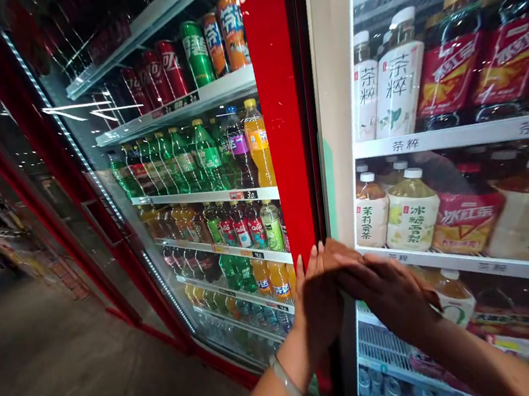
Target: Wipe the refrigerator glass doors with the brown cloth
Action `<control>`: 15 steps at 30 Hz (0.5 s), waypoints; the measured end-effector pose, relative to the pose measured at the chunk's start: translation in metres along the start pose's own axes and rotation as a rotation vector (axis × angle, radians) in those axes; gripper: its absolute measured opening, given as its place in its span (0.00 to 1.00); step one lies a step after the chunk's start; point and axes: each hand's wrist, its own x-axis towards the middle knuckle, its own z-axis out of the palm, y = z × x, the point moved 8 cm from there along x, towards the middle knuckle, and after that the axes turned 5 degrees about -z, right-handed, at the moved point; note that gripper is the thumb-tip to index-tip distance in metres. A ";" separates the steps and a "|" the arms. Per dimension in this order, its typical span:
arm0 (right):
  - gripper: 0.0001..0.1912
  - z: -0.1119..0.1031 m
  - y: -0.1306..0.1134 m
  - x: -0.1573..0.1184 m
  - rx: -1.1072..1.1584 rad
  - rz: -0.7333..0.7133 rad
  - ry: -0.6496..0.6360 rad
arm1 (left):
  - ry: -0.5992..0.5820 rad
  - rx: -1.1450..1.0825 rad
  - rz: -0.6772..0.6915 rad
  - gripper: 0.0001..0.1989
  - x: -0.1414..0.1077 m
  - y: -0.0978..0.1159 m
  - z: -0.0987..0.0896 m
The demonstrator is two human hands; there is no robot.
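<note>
My left hand (318, 301) is raised at the edge of the red cooler frame (281, 111), its fingers stretched upward. A pale bangle (289, 382) circles that wrist. From the right, my right hand (388, 289) reaches across the beige cooler frame (333, 98), its fingers extended toward the left. The fingers of both hands meet or overlap near the dark gap between the two coolers; exactly what they touch there is hidden. Neither hand shows anything held. Close to my right hand, a white-capped bottle (454, 296) stands partly covered by it.
The left cooler holds cans, such as a green can (197, 54), and several rows of bottles, among them an orange bottle (258, 143). Large tea bottles (411, 211) fill the right cooler's shelves. Grey floor (97, 376) lies at the lower left.
</note>
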 end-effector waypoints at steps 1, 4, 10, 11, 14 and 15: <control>0.26 -0.009 0.011 0.019 -0.017 0.049 -0.009 | 0.026 0.012 0.007 0.37 0.016 0.002 -0.016; 0.21 -0.029 0.031 0.056 -0.057 0.194 -0.044 | 0.117 0.060 0.048 0.34 0.046 0.006 -0.054; 0.28 -0.030 0.007 0.033 0.036 0.247 0.082 | 0.094 0.140 0.102 0.30 0.028 0.006 -0.048; 0.29 -0.028 0.006 0.029 0.052 0.246 0.098 | 0.096 0.148 0.116 0.30 0.024 0.005 -0.045; 0.26 -0.032 0.016 0.039 0.005 0.234 0.075 | 0.138 0.167 0.136 0.30 0.031 0.002 -0.051; 0.24 -0.038 0.024 0.050 -0.028 0.225 0.074 | 0.160 0.167 0.146 0.31 0.041 0.002 -0.060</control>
